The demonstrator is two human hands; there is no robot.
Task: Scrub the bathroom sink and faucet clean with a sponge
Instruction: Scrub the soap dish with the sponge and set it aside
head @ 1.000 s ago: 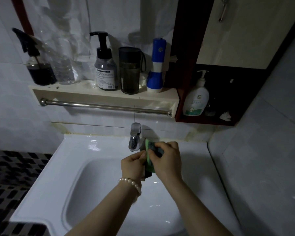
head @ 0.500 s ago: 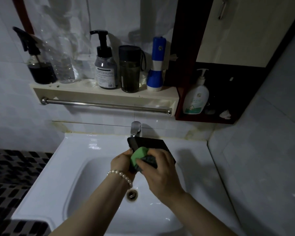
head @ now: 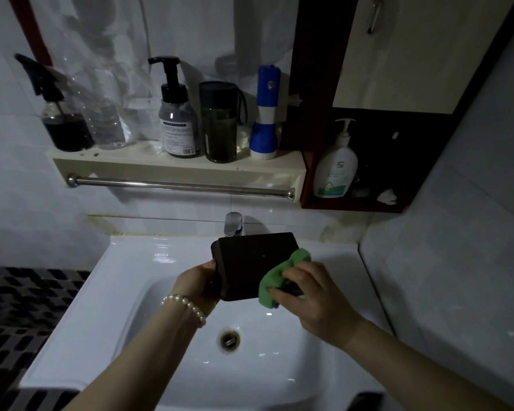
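So the hands are pulling back from the faucet (head: 233,223) now, left hand (head: 197,284) gripping a dark box (head: 251,264) over the sink (head: 125,262), right hand (head: 312,298) pinching the green sponge (head: 282,274) against it; looks like a side wipe, faucet probably next.

Box (head: 254,264) above sink (head: 125,262), before faucet (head: 233,223); sponge (head: 282,277) against box's right; shelf (head: 172,164) behind, higher

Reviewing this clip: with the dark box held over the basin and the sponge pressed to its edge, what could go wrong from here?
1. The left hand grips the black box by one edge only; rubbing from the green sponge in the right hand might knock it loose into the sink.
2. The box hangs just in front of the faucet, so it may bump it.
3. The lighting is dim, so grime may be missed.
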